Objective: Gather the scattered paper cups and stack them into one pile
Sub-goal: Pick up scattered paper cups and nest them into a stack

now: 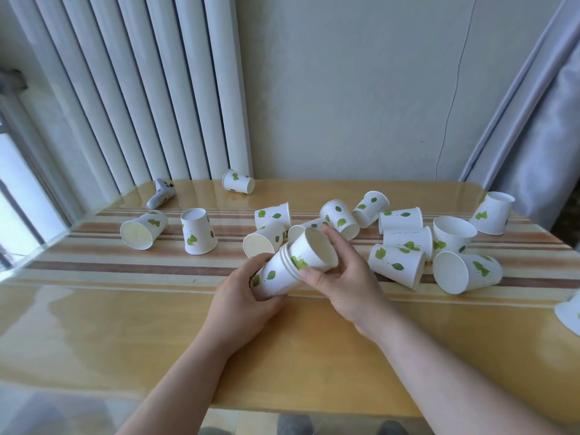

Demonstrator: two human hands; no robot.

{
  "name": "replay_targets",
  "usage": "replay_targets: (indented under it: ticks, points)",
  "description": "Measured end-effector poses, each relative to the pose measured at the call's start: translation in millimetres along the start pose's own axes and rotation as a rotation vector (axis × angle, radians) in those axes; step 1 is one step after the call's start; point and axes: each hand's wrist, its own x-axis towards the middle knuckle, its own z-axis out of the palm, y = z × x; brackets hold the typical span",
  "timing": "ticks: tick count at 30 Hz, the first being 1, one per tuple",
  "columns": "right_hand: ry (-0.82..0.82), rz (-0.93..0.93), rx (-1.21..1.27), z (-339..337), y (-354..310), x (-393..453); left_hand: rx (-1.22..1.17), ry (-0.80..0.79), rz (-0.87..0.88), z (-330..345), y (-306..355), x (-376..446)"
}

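Note:
A tilted stack of nested white paper cups with green leaf prints (276,274) is held above the table's middle. My left hand (244,296) grips its lower end. My right hand (339,274) is closed around the top cup (315,249), which sits partly pushed into the stack, mouth pointing up and right. Several loose cups lie scattered on the striped runner: one on its side (142,229) and one upside down (197,230) at the left, one far back (238,182), and a cluster at the right (398,265).
The yellow wooden table (125,324) has a glossy cover. A small white remote-like object (160,193) lies at the back left. A radiator stands behind, a curtain at the right, a window at the left. One cup (569,312) sits at the right edge.

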Motion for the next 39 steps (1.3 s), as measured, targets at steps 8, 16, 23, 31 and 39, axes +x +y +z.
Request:
replay_targets:
  ticks: [8, 16, 23, 31, 39]
  points:
    - [0.120, -0.140, -0.815, -17.9, -9.2, 46.3, -0.160, 0.038, -0.113, 3.0, 0.5, 1.6]
    - [-0.163, -0.266, -1.490, -5.6, -4.1, 98.1, -0.202, 0.060, -0.116, 1.8, 2.0, 1.2]
    - [-0.048, -0.394, -1.389, -12.1, 17.3, 85.9, -0.209, 0.057, -0.132, 0.9, 3.0, 1.5]
    - [0.177, 0.087, -0.263, -12.1, 11.2, 24.1, -0.191, 0.048, -0.121, 1.3, 3.1, 0.4]
    - [0.214, -0.070, 0.192, -10.4, -4.7, 32.7, -0.132, 0.083, -0.114, 1.2, 4.4, -1.4]
